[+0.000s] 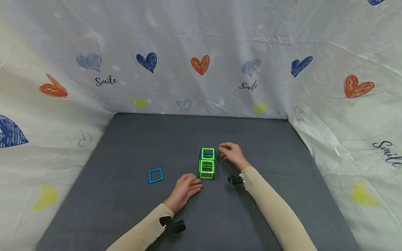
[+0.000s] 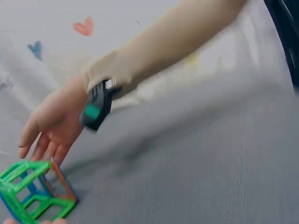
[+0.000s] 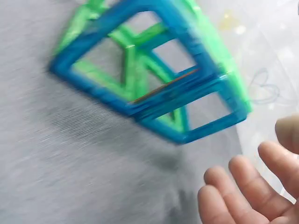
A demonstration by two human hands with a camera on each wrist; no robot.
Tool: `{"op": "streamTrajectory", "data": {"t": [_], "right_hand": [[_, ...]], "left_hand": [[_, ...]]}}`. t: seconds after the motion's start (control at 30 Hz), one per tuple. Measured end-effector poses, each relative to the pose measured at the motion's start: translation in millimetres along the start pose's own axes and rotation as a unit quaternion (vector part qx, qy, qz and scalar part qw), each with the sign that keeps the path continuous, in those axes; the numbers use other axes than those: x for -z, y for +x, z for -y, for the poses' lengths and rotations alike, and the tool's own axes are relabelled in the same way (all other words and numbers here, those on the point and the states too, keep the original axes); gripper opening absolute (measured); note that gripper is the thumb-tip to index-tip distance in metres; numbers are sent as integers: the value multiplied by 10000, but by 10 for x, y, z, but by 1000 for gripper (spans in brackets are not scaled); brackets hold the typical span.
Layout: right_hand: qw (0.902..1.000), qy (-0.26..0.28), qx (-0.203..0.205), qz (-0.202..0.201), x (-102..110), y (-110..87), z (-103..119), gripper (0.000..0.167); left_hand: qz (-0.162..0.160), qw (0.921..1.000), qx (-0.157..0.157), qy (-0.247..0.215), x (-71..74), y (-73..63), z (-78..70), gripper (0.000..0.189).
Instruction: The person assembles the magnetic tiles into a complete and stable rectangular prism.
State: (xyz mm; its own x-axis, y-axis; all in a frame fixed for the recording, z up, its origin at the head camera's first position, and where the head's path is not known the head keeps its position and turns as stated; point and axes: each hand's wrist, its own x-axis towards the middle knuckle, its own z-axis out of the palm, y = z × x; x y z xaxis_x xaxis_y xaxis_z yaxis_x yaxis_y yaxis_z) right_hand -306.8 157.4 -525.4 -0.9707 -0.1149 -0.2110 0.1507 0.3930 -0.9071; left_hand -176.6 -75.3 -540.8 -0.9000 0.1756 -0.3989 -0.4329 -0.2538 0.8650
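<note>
A box-like structure of square magnetic tiles [image 1: 207, 161] stands on the dark cloth, green frames on top. Blue sides [image 3: 210, 100] show in the right wrist view, and an orange tile [image 2: 65, 182] in the left wrist one. By its near left corner is my left hand [image 1: 186, 191], fingers extended; whether they touch it I cannot tell. Past its far right side hovers my right hand [image 1: 233, 154], its fingers loosely bent and holding nothing, a gap apart from the tiles. A single blue square tile [image 1: 155, 175] lies flat, left of the structure.
Dark grey cloth [image 1: 150, 139] covers the work surface. White sheets printed with hearts [image 1: 201, 66] and the word Smile hang at the back and both sides. A small black device [image 1: 172, 225] is strapped to each wrist.
</note>
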Motion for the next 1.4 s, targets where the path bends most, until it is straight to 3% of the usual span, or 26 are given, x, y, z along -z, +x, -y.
{"op": "streamTrajectory", "data": {"t": [0.13,0.23,0.47,0.67,0.93,1.1,1.27,1.4], "right_hand": [[9995,-224,99,202,-11,64,131,41],[9973,-525,246,443,-36,99,177,42],[9930,-843,414,716,-56,119,163,40],[9961,-576,397,545,-38,85,52,38],[9983,-480,241,218,29,-75,-78,35],[9982,-507,231,198,61,-229,-159,40],[9983,-417,202,348,46,-383,-208,52],[9973,-481,238,510,10,-488,-217,64]], "left_hand": [[115,9898,455,-1343,-63,11,-33,64],[18,9779,581,-2008,-100,27,-67,66],[-156,9589,666,-2752,-162,37,-117,70],[-308,9551,622,-2880,-167,76,-124,67],[-467,9563,321,-2870,-78,206,-162,70],[-459,9627,281,-2651,-12,325,-248,74],[-406,9775,54,-2068,38,439,-296,72],[-450,9927,-189,-1102,54,502,-281,64]]}}
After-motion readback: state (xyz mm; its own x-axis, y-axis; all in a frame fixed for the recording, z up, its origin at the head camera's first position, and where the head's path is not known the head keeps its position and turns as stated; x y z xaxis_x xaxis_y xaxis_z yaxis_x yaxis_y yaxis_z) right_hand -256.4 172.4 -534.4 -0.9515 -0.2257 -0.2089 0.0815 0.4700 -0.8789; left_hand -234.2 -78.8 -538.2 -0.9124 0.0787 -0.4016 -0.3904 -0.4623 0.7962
